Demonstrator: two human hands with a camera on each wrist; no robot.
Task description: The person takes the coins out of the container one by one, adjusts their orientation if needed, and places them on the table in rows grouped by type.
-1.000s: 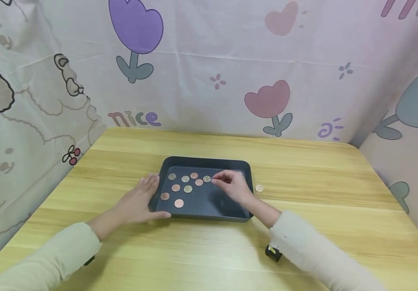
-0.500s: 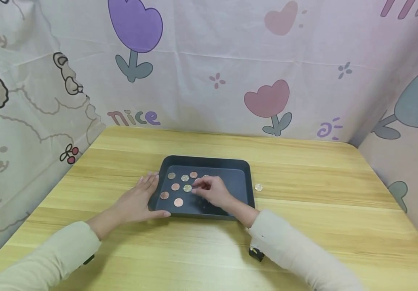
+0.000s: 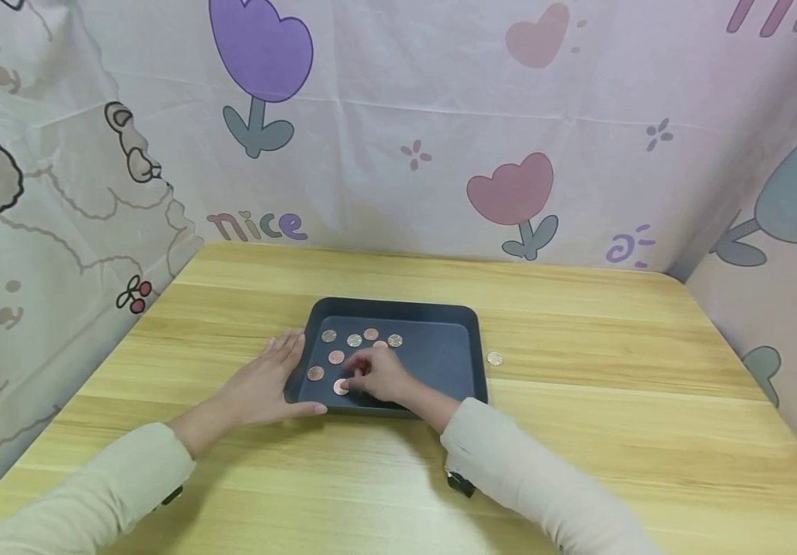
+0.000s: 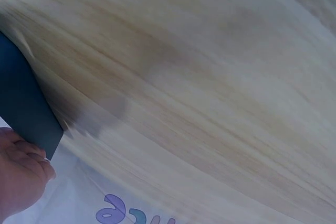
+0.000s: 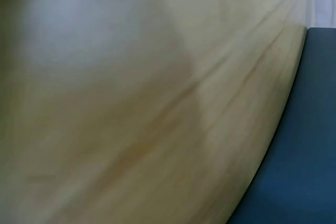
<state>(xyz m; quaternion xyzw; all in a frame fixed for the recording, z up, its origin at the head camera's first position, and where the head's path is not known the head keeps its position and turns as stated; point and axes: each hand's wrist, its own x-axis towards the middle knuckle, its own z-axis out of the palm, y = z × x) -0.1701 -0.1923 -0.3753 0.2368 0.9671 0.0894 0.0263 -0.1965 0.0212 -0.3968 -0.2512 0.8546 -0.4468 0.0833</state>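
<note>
In the head view, my left hand (image 3: 268, 381) rests at the left end of a dark grey baking tray (image 3: 440, 412). Its fingers lie straight along the side wall, with the thumb over the front rim. My right hand (image 3: 383, 375) reaches into the tray, thumb and forefinger parted. The thumb tip overlaps a copper coin (image 3: 339, 387) near the front. More coins lie on the tray floor, among them a copper coin (image 3: 315, 374) at the left and a silvery coin (image 3: 395, 340) farther back. The right hand partly hides another copper coin (image 3: 381, 345).
A single pale coin (image 3: 495, 358) lies on the wooden table (image 3: 579, 370), just right of the tray. Behind the table hangs a printed cloth (image 3: 385, 193). A black device (image 3: 460, 483) shows under the right sleeve.
My right hand has moved left and toward the front of the tray, from the silvery coin to the front copper coin. It now covers a yellowish coin. The left hand has stayed put.
</note>
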